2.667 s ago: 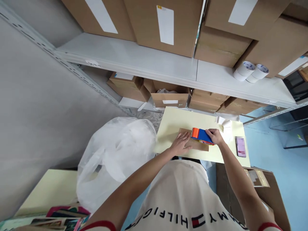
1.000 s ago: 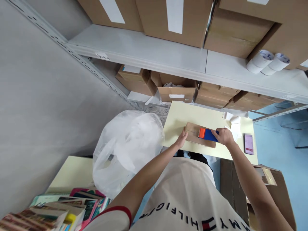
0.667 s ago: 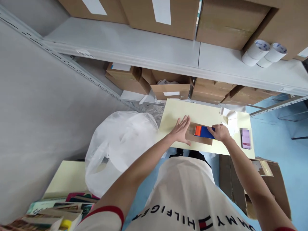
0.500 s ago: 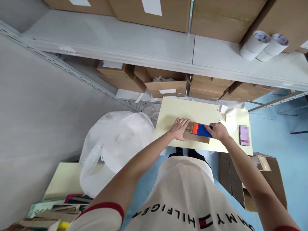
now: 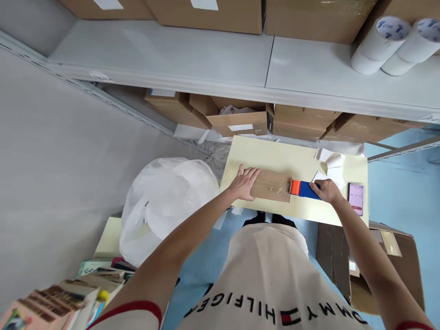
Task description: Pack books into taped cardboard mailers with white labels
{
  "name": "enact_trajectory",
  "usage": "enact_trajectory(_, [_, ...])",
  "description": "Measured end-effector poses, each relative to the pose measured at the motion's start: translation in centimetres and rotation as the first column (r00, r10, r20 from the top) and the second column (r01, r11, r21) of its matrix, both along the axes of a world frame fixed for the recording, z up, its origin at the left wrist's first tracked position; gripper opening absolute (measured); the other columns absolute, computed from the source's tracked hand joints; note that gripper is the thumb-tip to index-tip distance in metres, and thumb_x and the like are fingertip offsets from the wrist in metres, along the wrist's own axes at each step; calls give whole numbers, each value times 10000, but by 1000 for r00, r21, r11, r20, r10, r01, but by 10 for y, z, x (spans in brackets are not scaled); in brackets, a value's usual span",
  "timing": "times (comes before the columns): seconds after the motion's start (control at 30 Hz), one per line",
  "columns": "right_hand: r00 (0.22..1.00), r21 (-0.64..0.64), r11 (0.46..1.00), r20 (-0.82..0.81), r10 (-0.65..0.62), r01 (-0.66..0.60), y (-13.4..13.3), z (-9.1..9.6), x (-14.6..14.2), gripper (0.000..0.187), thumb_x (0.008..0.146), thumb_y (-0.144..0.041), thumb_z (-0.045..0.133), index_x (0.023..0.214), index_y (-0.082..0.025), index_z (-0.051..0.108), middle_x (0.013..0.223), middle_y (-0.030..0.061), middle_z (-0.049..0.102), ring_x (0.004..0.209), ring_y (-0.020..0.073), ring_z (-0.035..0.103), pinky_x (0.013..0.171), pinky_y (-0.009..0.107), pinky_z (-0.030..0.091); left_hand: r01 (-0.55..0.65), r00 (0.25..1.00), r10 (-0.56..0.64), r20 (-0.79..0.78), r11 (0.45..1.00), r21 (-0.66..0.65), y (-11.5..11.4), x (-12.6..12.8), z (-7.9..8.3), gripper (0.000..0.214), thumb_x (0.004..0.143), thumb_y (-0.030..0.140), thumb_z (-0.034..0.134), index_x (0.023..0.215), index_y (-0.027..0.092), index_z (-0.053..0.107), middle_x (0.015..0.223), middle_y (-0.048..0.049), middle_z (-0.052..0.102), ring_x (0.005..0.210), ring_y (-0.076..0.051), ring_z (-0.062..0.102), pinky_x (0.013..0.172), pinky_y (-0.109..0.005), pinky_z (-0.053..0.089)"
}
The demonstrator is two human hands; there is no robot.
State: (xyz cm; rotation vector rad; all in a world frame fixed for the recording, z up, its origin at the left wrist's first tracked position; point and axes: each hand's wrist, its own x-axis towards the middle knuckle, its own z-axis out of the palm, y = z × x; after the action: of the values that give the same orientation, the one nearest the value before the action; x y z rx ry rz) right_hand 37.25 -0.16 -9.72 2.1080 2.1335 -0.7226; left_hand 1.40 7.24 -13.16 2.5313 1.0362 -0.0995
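Observation:
A small brown cardboard box (image 5: 274, 185) lies flat on the cream table, with a shiny strip of clear tape along its top. My left hand (image 5: 244, 182) rests against the box's left end, fingers spread apart and thumb toward the near side. In my right hand (image 5: 328, 190) is a blue and orange tape dispenser (image 5: 305, 188), fingers wrapped round its blue end. The dispenser's orange head is at the box's right edge. Whether tape stretches between the two is too fine to make out.
On the table's (image 5: 261, 151) right side lie white papers (image 5: 335, 167) and a phone (image 5: 356, 198). A white plastic bag (image 5: 168, 201) bulges at the left. Shelves (image 5: 165, 59) behind hold cartons and tape rolls (image 5: 380, 43). An open carton (image 5: 332, 261) stands at lower right.
My right hand has drawn the tape dispenser rightward, from over the box to its right edge. My left hand has shifted slightly left, showing more of the box. The camera view has shifted.

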Motion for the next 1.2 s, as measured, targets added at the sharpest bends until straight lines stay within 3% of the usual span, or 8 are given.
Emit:
enact_trajectory(0.17, [995, 10, 999, -91, 34, -34, 3, -15, 2, 613, 918, -598, 180, 610, -211, 543, 590, 92, 630, 586, 205, 599, 596, 291, 374, 48, 996, -46, -77, 999, 23, -22, 52, -1, 1183, 659, 624, 658, 1520, 46, 91, 1586, -240, 133, 1469, -387, 74, 1152, -537, -90])
enact_trajectory(0.37, [988, -49, 998, -148, 33, -41, 1, -25, 3, 642, 922, -613, 163, 670, -194, 580, 621, 99, 640, 619, 209, 607, 615, 290, 373, 165, 986, -164, -43, 986, 18, -34, 117, 3, 1107, 715, 681, 569, 1518, 44, 150, 1598, -198, 134, 1482, -351, 31, 1177, -466, -28])
enact_trajectory(0.63, [998, -153, 987, -18, 52, -54, -14, -20, 52, 619, 842, -724, 362, 704, -190, 643, 601, 72, 632, 609, 213, 610, 565, 279, 363, 149, 986, -149, -72, 989, -8, -32, 115, 3, 1074, 713, 626, 611, 1527, 89, 161, 1599, -188, 148, 1467, -380, 96, 1166, -469, 16])
enact_trajectory(0.7, [997, -202, 979, 72, 40, -25, -13, -11, 46, 617, 838, -725, 379, 733, -190, 669, 658, 92, 664, 642, 226, 630, 567, 285, 378, 170, 983, -170, -68, 985, -7, -34, 116, 2, 985, 729, 593, 621, 1520, 156, 230, 1603, -172, 145, 1463, -402, 88, 1150, -525, 24])
enact_trajectory(0.8, [978, -244, 969, 206, 17, 35, -3, 1, 9, 603, 846, -696, 414, 818, -172, 711, 793, 155, 709, 723, 261, 669, 589, 304, 411, 233, 971, -233, -53, 972, -10, -37, 118, 3, 724, 763, 517, 624, 1421, 276, 445, 1608, -106, 175, 1453, -437, 78, 1114, -605, 55])
enact_trajectory(0.97, [962, -193, 981, 271, 42, 12, 9, 5, -46, 359, 911, -413, 489, 918, -136, 717, 867, 193, 723, 813, 283, 693, 660, 336, 450, 222, 971, -220, -90, 975, 13, -38, 129, 11, 460, 746, 463, 635, 1167, 278, 665, 1570, -71, 294, 1431, -452, 124, 1073, -652, 129])
enact_trajectory(1.1, [950, -71, 990, 297, -100, 126, -12, 0, -25, 448, 929, -486, 430, 912, -118, 686, 815, 186, 713, 765, 274, 691, 633, 320, 439, 159, 982, -158, -107, 987, 6, -36, 140, 12, 492, 715, 537, 651, 1114, 253, 687, 1544, -104, 340, 1424, -454, 138, 1051, -696, 135])
enact_trajectory(1.2, [931, 102, 968, 266, -248, 229, -44, -12, 2, 448, 945, -474, 376, 948, -108, 634, 820, 171, 700, 783, 265, 674, 660, 316, 427, 132, 989, -132, -60, 991, -4, -35, 140, 9, 713, 671, 649, 659, 1264, 256, 602, 1581, -122, 256, 1440, -440, 112, 1077, -699, 77])
